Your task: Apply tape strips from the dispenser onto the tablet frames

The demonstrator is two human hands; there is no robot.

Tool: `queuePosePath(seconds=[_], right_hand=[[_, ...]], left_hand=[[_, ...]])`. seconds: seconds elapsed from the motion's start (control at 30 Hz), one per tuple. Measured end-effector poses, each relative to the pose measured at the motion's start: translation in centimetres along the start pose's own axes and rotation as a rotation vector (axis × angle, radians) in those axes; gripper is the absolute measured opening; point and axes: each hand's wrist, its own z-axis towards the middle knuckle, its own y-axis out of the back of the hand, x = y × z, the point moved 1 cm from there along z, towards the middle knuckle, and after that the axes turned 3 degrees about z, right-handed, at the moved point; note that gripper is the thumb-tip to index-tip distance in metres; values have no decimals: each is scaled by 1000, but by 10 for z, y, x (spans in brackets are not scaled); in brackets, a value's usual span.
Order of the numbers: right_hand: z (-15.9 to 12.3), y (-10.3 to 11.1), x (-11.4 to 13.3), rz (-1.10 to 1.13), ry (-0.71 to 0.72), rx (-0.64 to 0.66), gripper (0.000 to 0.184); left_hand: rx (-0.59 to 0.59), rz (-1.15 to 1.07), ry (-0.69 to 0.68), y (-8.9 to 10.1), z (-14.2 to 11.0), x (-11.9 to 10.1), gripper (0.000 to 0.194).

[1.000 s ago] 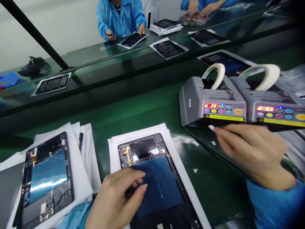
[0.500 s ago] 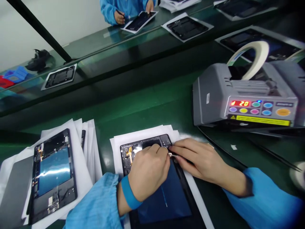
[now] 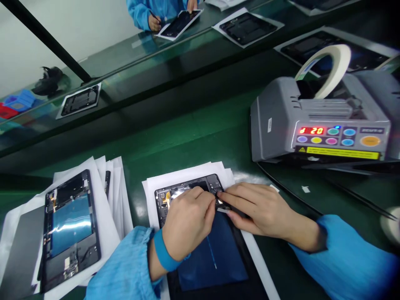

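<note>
An opened tablet (image 3: pixel 212 258) lies on white sheets in front of me, with its dark blue battery panel and inner parts exposed. My left hand (image 3: pixel 189 221), wearing a blue wristband (image 3: pixel 165 252), is closed in a pinch over the tablet's upper part. Whatever its fingertips hold is hidden. My right hand (image 3: pixel 259 208) reaches in from the right, its index fingertip near the tablet's upper right corner. A small pale strip (image 3: pixel 223 210) sticks out by the right thumb, apparently pinched there. The fingertips of both hands are close together.
Another opened tablet (image 3: pixel 71 229) rests on stacked white sheets at left. A grey tape dispenser (image 3: pixel 275 125) with a tape roll stands at right, its cable (image 3: pixel 287 191) crossing the bench. Tweezers (image 3: pixel 362 198) lie below it. Across the raised glass shelf, a co-worker's hand (image 3: pixel 154 23) holds a pen-like tool.
My left hand has shifted slightly left and down, partly with the whole view. The pale strip now lies lower, below the right fingertips.
</note>
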Motion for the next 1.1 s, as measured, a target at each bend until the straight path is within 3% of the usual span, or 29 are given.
queuePosePath(seconds=[0.57, 0.8, 1.1], right_hand=[[4, 1, 7, 40, -93, 47, 15], [14, 3, 12, -242, -115, -19, 12], [11, 3, 16, -229, -98, 30, 8]], left_hand=[[-29, 61, -47, -8, -4, 7, 20], [-35, 57, -56, -8, -3, 7, 18], [-39, 40, -63, -8, -2, 7, 19]])
